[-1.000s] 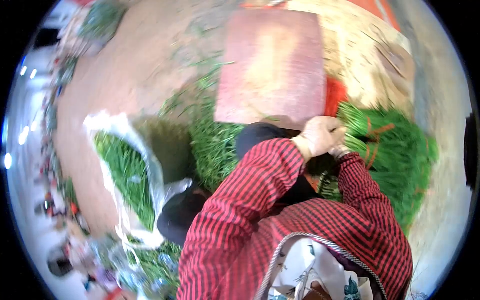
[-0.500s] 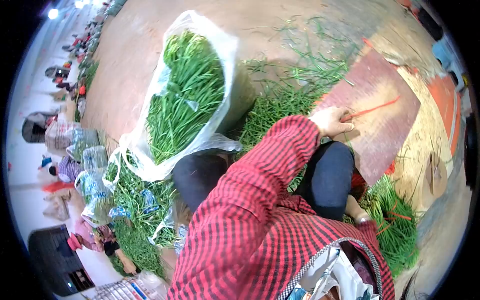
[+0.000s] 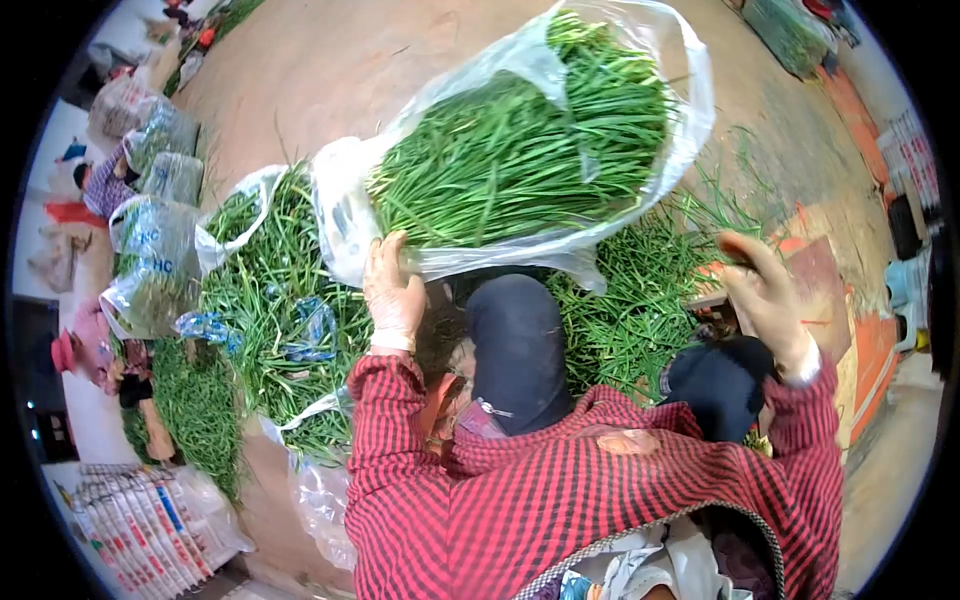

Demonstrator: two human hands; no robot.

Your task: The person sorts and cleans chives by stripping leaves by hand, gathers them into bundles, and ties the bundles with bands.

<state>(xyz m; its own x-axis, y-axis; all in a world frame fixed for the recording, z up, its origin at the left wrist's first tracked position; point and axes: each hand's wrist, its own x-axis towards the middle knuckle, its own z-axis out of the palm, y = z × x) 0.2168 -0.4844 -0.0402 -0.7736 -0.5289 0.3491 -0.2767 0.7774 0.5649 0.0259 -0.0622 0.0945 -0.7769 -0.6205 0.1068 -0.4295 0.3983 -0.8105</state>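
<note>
A clear plastic bag (image 3: 690,130) lies in front of me, its open side up, packed with long green stalks like garlic chives (image 3: 540,150). My left hand (image 3: 392,300), in what looks like a thin pale glove, rests with straight fingers against the bag's near left edge. My right hand (image 3: 768,300) is raised over my right knee, thumb and fingers apart, holding nothing. Beneath and beyond it lie loose green stalks (image 3: 630,330) and a dark red board (image 3: 820,275). My knees, in dark trousers, stand between the two hands.
More loose greens (image 3: 285,320) spill from a bag at my left. Filled plastic bags (image 3: 155,255) line the left side, with people seated beyond. A printed sack (image 3: 150,530) lies lower left. Another full bag (image 3: 785,35) and a blue stool-like object (image 3: 902,290) are at the right.
My left hand has left the red strip on the board and moved left to the bag. My right hand has risen from beside the right-hand bundle. The view has turned.
</note>
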